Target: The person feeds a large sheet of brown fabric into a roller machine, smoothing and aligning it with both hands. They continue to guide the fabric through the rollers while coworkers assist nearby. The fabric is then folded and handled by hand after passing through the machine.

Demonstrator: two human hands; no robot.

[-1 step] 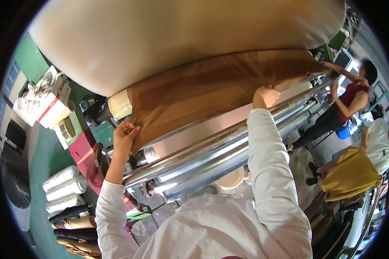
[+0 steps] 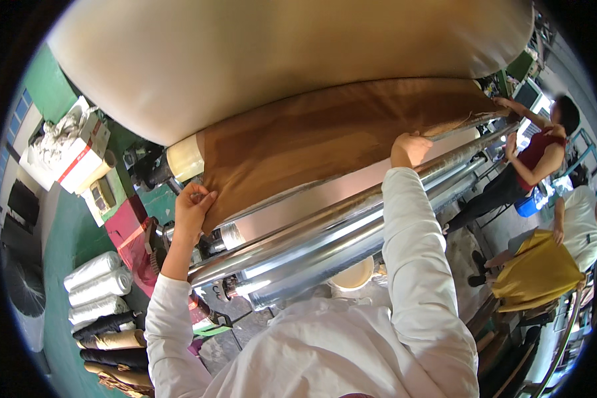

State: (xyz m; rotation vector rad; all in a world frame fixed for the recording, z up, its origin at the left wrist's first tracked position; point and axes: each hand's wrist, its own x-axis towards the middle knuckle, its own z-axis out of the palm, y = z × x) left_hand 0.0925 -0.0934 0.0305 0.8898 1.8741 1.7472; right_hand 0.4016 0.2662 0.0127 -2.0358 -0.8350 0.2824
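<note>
A wide brown fabric sheet (image 2: 312, 146) hangs from beneath a huge smooth beige roller (image 2: 278, 60) down toward me. My left hand (image 2: 194, 207) pinches its lower left corner between thumb and fingers. Farther right, my right hand (image 2: 411, 150) is closed on the sheet's near edge, the fingertips partly hidden behind the hand. Under that edge lies a pale pink roll (image 2: 325, 192). Nearer to me, metal rollers (image 2: 312, 249) run across the machine. At the far right end, a person in a dark red top (image 2: 537, 156) has a hand at the fabric's other end.
A box of crumpled white material (image 2: 79, 149) stands at the left. Wrapped rolls (image 2: 96, 282) are stacked on the green floor. Below the rollers sits a cream bucket (image 2: 353, 275). At right another person in white (image 2: 577, 225) is beside a mustard-yellow cloth (image 2: 537, 272).
</note>
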